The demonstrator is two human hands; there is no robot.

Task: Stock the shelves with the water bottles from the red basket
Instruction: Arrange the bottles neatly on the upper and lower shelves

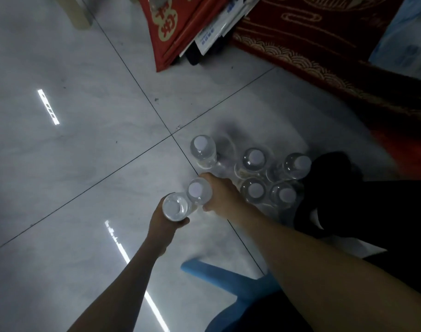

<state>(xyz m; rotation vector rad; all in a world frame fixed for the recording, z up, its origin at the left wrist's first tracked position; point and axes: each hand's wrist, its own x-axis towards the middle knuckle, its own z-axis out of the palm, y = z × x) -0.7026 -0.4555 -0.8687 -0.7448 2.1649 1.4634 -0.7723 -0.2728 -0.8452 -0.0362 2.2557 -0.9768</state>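
Two water bottles in hand; five more [254, 159] standing upright on the floor [84, 164].
Left grip [165, 225] is curled round one bottle [175, 207] from below. The right grip [220, 196] wraps the neighbouring bottle [199, 190], and the two bottles touch. The five others stand clustered just beyond the right grip. No red basket or shelf can be identified in view. Judgement: bottles are being gathered for shelving. Recommended: hold each body firmly, keep it upright, lift clear of the cluster so none topples, and rise from the blue stool [228, 276] with care.
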